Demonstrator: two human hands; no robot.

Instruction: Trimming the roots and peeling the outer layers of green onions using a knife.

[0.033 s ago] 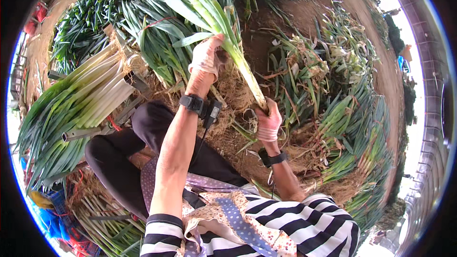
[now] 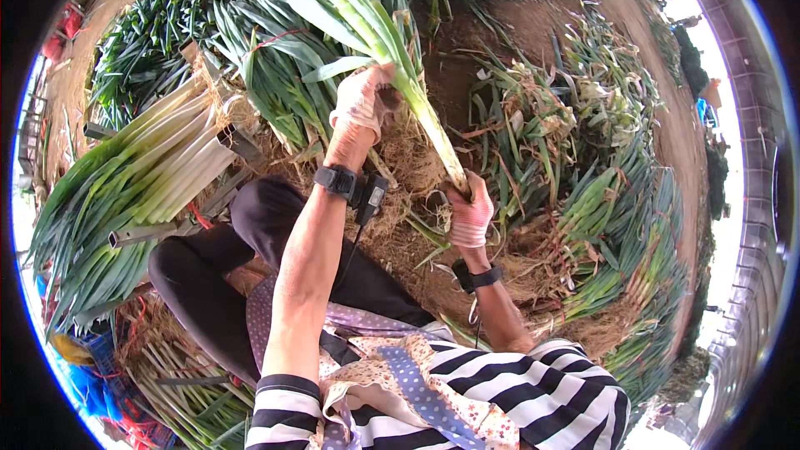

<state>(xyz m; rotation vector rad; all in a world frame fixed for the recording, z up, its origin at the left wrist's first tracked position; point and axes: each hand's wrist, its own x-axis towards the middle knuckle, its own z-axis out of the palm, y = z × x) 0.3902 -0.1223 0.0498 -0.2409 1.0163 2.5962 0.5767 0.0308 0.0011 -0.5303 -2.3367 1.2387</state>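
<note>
A long green onion (image 2: pixel 432 127) with a pale stalk and broad green leaves slants between my two hands, leaves pointing up and away. My left hand (image 2: pixel 362 102), in a pale glove, is closed around it where the leaves begin. Lower down, my right hand (image 2: pixel 471 215), in a pink-and-white glove, is closed on the root end, whose tip is hidden by the fingers. Beneath the stalk lies a tangle of brown roots (image 2: pixel 404 162). Tied green onions (image 2: pixel 279 67) with dark leaves lie just beyond my left hand.
On the left, stripped white-stalked green onions (image 2: pixel 167 154) rest in a metal frame (image 2: pixel 142 236). Torn-off leaves (image 2: pixel 542 108) are heaped at the right. More bundles (image 2: pixel 633 242) lie along the right side. A blue crate (image 2: pixel 98 354) stands at lower left, near my bent leg (image 2: pixel 196 283).
</note>
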